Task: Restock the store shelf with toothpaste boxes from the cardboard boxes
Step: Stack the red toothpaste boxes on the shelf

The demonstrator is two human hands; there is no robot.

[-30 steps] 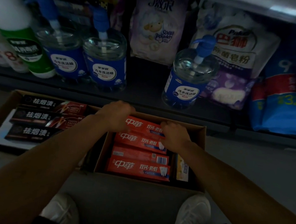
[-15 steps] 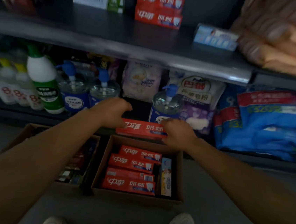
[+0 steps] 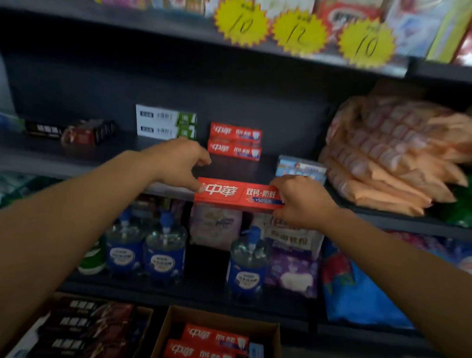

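Left hand (image 3: 178,164), right hand (image 3: 302,200) cover red toothpaste box (image 3: 237,194) ends.

The red toothpaste box (image 3: 239,194) is printed card with a slight sheen; the shelf (image 3: 56,157) looks like dark painted metal, matt and smooth, though the blur leaves that uncertain; the cardboard box (image 3: 276,355) below is plain brown corrugated card, dull and unprinted; the pump bottles (image 3: 165,247) are clear glossy plastic with blue paper-like labels; the orange packs (image 3: 391,160) are wrapped in thin shiny film; the yellow price tags (image 3: 301,31) are matt paper.
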